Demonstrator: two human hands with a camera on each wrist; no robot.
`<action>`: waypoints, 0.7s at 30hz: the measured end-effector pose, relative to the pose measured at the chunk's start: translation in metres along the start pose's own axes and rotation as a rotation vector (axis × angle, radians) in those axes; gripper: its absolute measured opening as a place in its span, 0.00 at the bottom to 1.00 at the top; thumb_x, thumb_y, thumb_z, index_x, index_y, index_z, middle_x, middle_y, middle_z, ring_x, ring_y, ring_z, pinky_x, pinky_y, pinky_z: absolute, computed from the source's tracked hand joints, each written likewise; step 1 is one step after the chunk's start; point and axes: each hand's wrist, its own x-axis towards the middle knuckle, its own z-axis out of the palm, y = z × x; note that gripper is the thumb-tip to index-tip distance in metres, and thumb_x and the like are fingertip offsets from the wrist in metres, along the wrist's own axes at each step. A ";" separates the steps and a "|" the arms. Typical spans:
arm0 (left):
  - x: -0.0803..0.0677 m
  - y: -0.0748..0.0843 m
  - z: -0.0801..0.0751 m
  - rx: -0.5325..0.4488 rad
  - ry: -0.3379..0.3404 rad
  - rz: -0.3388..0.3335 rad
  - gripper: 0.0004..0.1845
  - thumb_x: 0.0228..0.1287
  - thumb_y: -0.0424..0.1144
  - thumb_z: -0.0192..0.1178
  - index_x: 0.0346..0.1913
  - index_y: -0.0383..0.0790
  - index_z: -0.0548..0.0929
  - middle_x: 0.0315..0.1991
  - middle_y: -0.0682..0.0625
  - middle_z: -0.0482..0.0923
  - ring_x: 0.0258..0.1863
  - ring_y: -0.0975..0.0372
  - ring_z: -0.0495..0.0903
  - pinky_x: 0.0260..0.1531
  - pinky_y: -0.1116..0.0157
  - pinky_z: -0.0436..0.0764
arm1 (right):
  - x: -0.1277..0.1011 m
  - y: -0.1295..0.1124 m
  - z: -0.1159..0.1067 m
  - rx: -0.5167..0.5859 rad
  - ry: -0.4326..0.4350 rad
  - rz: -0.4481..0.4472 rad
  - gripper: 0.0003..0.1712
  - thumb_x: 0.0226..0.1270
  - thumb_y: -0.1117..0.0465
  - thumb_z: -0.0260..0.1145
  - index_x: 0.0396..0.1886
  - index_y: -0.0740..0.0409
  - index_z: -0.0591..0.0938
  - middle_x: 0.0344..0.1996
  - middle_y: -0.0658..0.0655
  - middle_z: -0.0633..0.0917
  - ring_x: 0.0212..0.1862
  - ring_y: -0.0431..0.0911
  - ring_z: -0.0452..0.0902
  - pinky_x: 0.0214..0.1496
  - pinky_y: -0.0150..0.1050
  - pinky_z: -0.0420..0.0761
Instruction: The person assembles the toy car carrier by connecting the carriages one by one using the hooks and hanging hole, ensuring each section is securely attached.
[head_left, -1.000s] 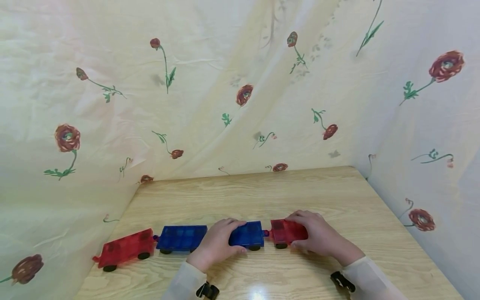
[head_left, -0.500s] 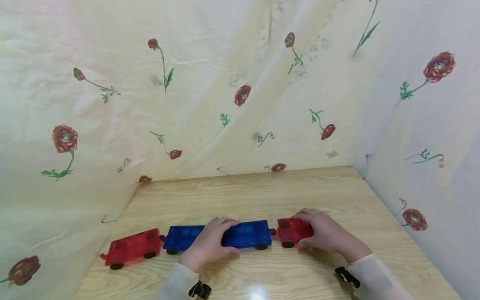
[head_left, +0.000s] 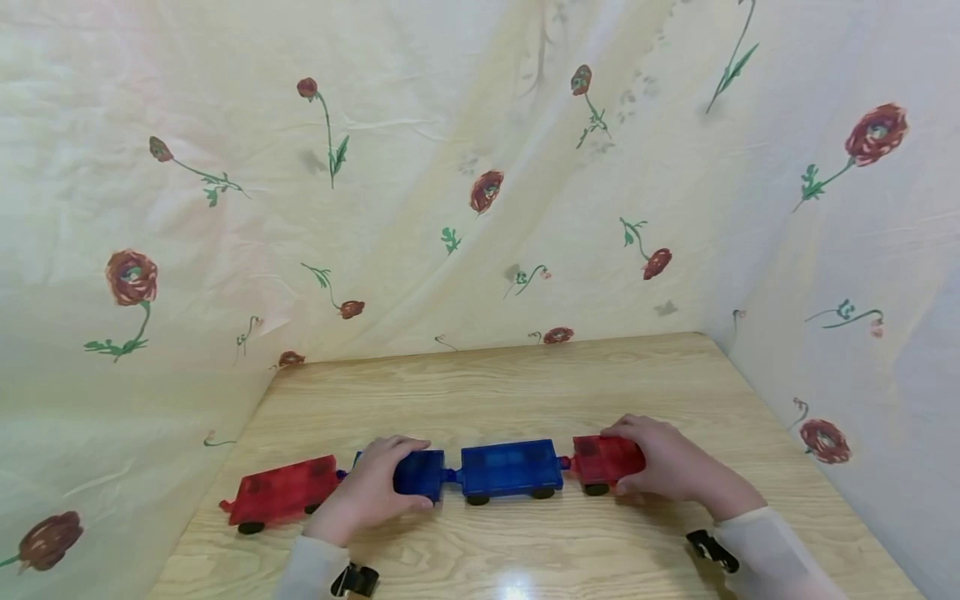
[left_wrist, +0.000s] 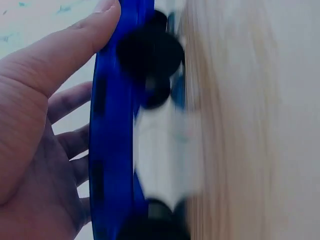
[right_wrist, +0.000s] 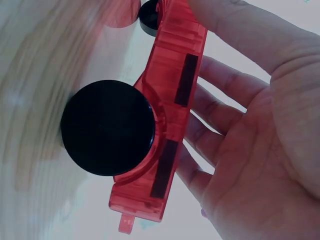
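Note:
A chain of toy train cars with black wheels stretches across the wooden table in the head view. My right hand (head_left: 667,461) grips the right-end red train car (right_wrist: 170,100) by its edges, thumb on the near side and fingers on the far side. My left hand (head_left: 375,487) spans the left blue train car (left_wrist: 112,150) the same way, hiding its left part. Between the hands stands the other blue train car (head_left: 512,467), coupled at both ends and untouched. Another red train car (head_left: 283,493) trails at the left end. Wheels look blurred in the left wrist view.
The pale wood table (head_left: 495,383) meets a flowered cloth (head_left: 405,208) at its back and sides. Black clips (head_left: 712,550) sit at both wrists, by the light sleeves.
All the linked cars have rolled a little to the right with my right hand. My left hand has moved left, from the right blue car onto the left blue car.

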 end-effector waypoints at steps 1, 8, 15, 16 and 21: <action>-0.002 -0.004 -0.002 0.006 0.013 -0.002 0.46 0.42 0.68 0.69 0.69 0.63 0.68 0.64 0.59 0.67 0.66 0.52 0.62 0.63 0.40 0.57 | -0.001 0.002 -0.001 0.004 0.001 0.000 0.43 0.37 0.44 0.83 0.59 0.47 0.80 0.53 0.49 0.78 0.52 0.52 0.73 0.45 0.52 0.78; -0.015 -0.031 -0.014 0.028 0.055 -0.045 0.47 0.38 0.67 0.72 0.66 0.53 0.74 0.60 0.54 0.72 0.62 0.52 0.67 0.65 0.37 0.46 | -0.005 0.014 -0.008 0.023 -0.009 0.033 0.44 0.36 0.44 0.83 0.59 0.47 0.79 0.53 0.50 0.78 0.52 0.52 0.73 0.44 0.50 0.79; -0.019 -0.034 -0.015 -0.015 0.041 -0.043 0.46 0.40 0.62 0.74 0.66 0.52 0.73 0.60 0.54 0.71 0.63 0.52 0.68 0.65 0.37 0.46 | -0.011 0.020 -0.015 0.043 -0.030 0.057 0.46 0.37 0.44 0.83 0.60 0.50 0.78 0.55 0.53 0.77 0.53 0.54 0.73 0.45 0.53 0.79; -0.019 -0.033 -0.015 -0.014 0.040 -0.043 0.46 0.40 0.61 0.74 0.66 0.52 0.73 0.60 0.53 0.71 0.63 0.52 0.67 0.65 0.37 0.46 | -0.011 0.020 -0.016 0.044 -0.032 0.054 0.46 0.37 0.44 0.83 0.60 0.51 0.78 0.55 0.54 0.77 0.53 0.54 0.72 0.44 0.53 0.79; -0.018 -0.030 -0.015 -0.003 0.046 -0.043 0.45 0.40 0.61 0.75 0.66 0.52 0.73 0.61 0.52 0.71 0.64 0.52 0.66 0.65 0.38 0.46 | -0.013 0.020 -0.019 0.039 -0.034 0.046 0.46 0.36 0.45 0.83 0.60 0.52 0.78 0.54 0.54 0.78 0.53 0.54 0.73 0.43 0.52 0.80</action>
